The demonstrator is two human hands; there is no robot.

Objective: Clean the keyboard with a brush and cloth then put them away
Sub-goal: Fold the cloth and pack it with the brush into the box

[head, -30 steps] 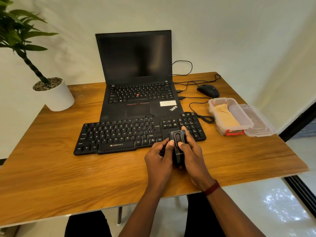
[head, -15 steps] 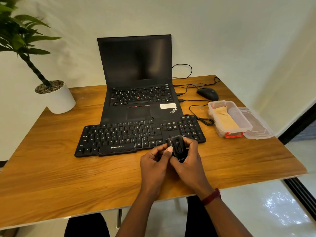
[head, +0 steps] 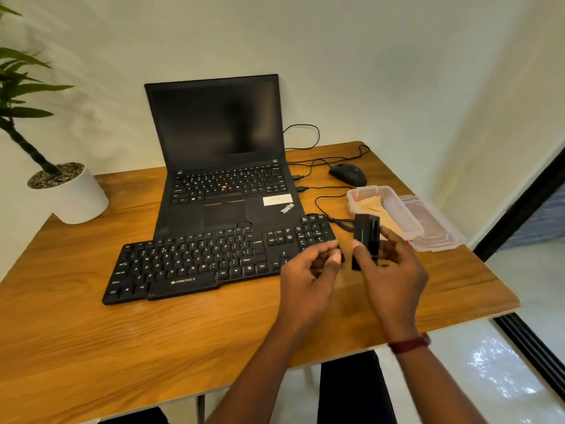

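My right hand point(head: 394, 270) grips a black brush point(head: 366, 240) and holds it upright, just past the right end of the black keyboard point(head: 198, 258). To its left, over the keyboard's front right corner, my left hand point(head: 308, 276) hovers with loosely curled fingers. I see nothing in it, and it is apart from the brush. A tan cloth point(head: 368, 208) lies inside a clear plastic box point(head: 406, 220) behind the brush.
An open black laptop point(head: 223, 179) stands behind the keyboard. A black mouse point(head: 348, 174) and cables lie at the back right. The box's clear lid point(head: 434, 231) rests beside it near the table's right edge. A white plant pot point(head: 73, 200) sits at the back left.
Both hands held the brush low at the keyboard's front right corner. My right hand has since lifted it up and to the right, and my left hand has come off it.
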